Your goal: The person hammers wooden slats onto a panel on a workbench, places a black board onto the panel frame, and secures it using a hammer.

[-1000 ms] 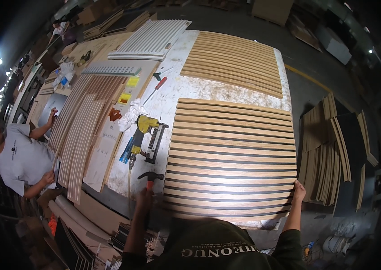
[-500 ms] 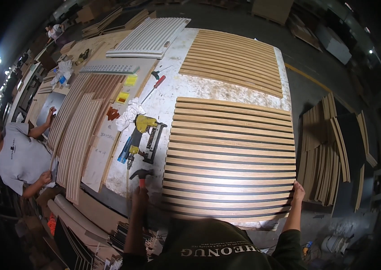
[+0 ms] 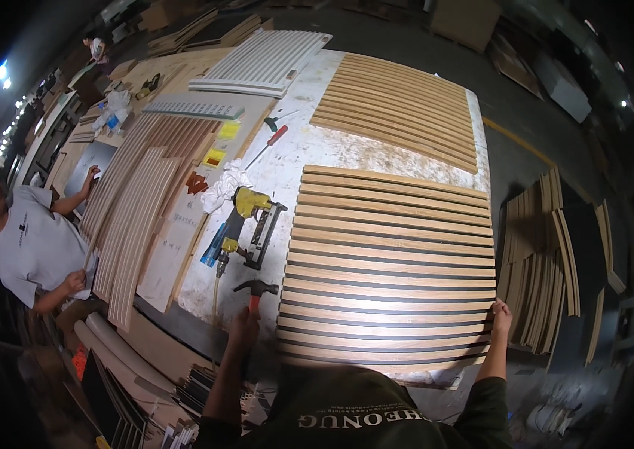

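While left hand (image 3: 244,323) grips hammer (image 3: 255,289), right hand (image 3: 501,314) steadies slatted panel (image 3: 391,269)

You stand in a dim workshop, dark concrete floor (image 3: 526,112) with a yellow line, bright lamps (image 3: 1,72) far left, timber stacks (image 3: 549,254) off the bench's right edge.

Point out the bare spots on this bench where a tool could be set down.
Barest is the white bench top between the screwdriver and the far slatted panel, running down to the near slatted panel. It is crowded left of that panel: nail gun, rag, and the hammer in the left hand. The right hand grips the panel's edge.
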{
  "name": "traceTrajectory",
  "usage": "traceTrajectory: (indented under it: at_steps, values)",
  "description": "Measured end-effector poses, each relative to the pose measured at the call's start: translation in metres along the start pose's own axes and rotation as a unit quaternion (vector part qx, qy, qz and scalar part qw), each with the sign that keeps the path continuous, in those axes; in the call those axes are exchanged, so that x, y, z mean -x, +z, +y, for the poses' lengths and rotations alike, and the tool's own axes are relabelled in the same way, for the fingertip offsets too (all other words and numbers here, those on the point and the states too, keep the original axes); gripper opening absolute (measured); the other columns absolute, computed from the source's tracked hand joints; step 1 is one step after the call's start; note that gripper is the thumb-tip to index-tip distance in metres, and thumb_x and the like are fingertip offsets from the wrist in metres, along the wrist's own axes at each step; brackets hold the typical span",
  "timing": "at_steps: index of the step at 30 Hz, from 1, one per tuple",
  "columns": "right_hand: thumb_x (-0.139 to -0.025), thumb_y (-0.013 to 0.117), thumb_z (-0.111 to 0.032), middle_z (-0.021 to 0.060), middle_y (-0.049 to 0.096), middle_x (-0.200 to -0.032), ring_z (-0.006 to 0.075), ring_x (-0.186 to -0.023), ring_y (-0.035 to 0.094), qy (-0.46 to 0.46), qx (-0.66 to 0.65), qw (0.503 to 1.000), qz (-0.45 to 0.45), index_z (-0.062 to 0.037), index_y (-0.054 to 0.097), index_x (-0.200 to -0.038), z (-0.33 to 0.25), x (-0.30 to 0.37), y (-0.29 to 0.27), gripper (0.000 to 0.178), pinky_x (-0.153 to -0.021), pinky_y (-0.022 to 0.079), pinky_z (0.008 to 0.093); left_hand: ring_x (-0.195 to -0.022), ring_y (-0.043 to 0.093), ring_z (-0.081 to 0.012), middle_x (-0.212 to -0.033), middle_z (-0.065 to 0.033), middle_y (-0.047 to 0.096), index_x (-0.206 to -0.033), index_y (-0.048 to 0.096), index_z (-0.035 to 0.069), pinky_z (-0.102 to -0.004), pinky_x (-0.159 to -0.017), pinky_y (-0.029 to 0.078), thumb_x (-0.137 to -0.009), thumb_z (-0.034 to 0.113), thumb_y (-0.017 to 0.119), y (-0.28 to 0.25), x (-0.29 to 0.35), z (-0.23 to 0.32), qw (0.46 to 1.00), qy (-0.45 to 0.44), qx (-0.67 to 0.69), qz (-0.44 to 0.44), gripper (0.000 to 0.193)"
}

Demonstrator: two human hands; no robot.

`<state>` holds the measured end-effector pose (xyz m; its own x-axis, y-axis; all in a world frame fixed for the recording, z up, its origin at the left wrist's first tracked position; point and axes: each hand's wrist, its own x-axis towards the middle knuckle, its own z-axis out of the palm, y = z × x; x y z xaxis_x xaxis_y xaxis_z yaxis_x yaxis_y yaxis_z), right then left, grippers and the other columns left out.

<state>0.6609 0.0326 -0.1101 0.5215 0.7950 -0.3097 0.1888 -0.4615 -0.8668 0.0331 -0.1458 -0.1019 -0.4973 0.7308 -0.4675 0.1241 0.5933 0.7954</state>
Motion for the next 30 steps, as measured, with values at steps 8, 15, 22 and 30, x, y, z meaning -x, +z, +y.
traceTrajectory:
  at_steps: [8, 15, 22, 30]
  values:
    - [-0.081, 0.062, -0.018, 0.0074, 0.064, -0.092, 0.0156, -0.084, 0.058, -0.039, -0.031, 0.997, 0.052, 0.0025, 0.062, -0.101, 0.000, -0.012, 0.025, 0.029, -0.079, 0.043, 0.0283, -0.047, 0.043, -0.0099, -0.054, -0.0003, 0.044, -0.074, 0.051, 0.004, -0.0270, -0.040, 0.033, -0.089, 0.026, 0.045, 0.015, -0.012, 0.002, 0.999, -0.028, 0.046, 0.005, 0.027]
    - [-0.077, 0.068, -0.018, 0.0042, 0.063, -0.080, 0.0114, -0.069, 0.054, -0.003, -0.062, 0.995, 0.075, 0.0032, 0.065, -0.088, -0.010, -0.008, 0.031, 0.024, -0.067, 0.042, 0.0235, -0.051, 0.045, -0.0120, -0.059, -0.0023, 0.046, -0.077, 0.050, 0.005, -0.0282, -0.043, 0.037, -0.089, 0.027, 0.043, 0.015, -0.032, -0.049, 0.996, -0.021, 0.075, 0.040, 0.026]
    - [-0.078, 0.067, -0.016, 0.0043, 0.063, -0.080, 0.0120, -0.070, 0.055, 0.003, -0.042, 0.996, 0.074, 0.0034, 0.065, -0.088, -0.018, 0.002, 0.026, 0.022, -0.068, 0.043, 0.0239, -0.049, 0.044, -0.0112, -0.059, -0.0001, 0.044, -0.081, 0.050, 0.008, -0.0266, -0.043, 0.037, -0.089, 0.027, 0.043, 0.017, -0.018, -0.011, 0.980, -0.047, 0.192, 0.002, 0.021]
    - [-0.078, 0.066, -0.021, 0.0029, 0.061, -0.081, 0.0133, -0.072, 0.052, 0.012, -0.024, 0.997, 0.066, 0.0009, 0.065, -0.092, 0.001, -0.016, 0.018, 0.026, -0.070, 0.041, 0.0265, -0.053, 0.051, -0.0180, -0.063, -0.0072, 0.053, -0.082, 0.053, 0.005, -0.0322, -0.047, 0.039, -0.088, 0.027, 0.044, 0.018, -0.010, 0.012, 0.984, 0.115, -0.129, 0.040, 0.025]
